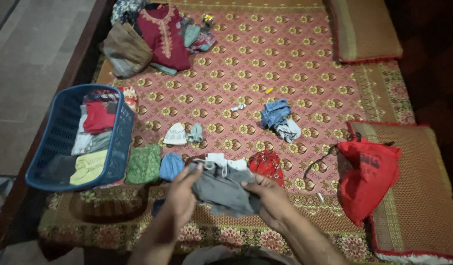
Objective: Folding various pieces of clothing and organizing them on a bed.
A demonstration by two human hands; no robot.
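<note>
Grey fabric, a small garment (224, 189), is held above the near edge of the bed, between both hands. The left hand (182, 196) grasps the garment's left side, fingers curled over the upper edge. The right hand (270, 198) clenches the lower right portion, with the thumb on top of the cloth. The garment hangs slightly bunched between the two grips.

The bed is covered by a red patterned bedspread (285, 59) with a repeating gold motif. Directly behind the grey garment lies a row of folded items: a green folded cloth (144, 164), a blue folded cloth (171, 166), a white piece (216, 158) and a red printed cloth (267, 164). Farther back lie a white knitted cap (176, 134) and a small pale green piece (195, 132) just beside it.

A blue plastic laundry basket (60, 142) stands at the left edge of the bed. It contains folded clothes, among them a red item (99, 118) and a yellow item (89, 167).

A crumpled blue-and-white garment (280, 120) lies near the centre of the bedspread, well apart from the hands. A red drawstring bag (368, 176) rests at the right, partly on a brown woven cushion (422, 186). At the far left corner lies a heap of clothes including a maroon embroidered tunic (163, 37) and a brown garment (126, 49).
</note>
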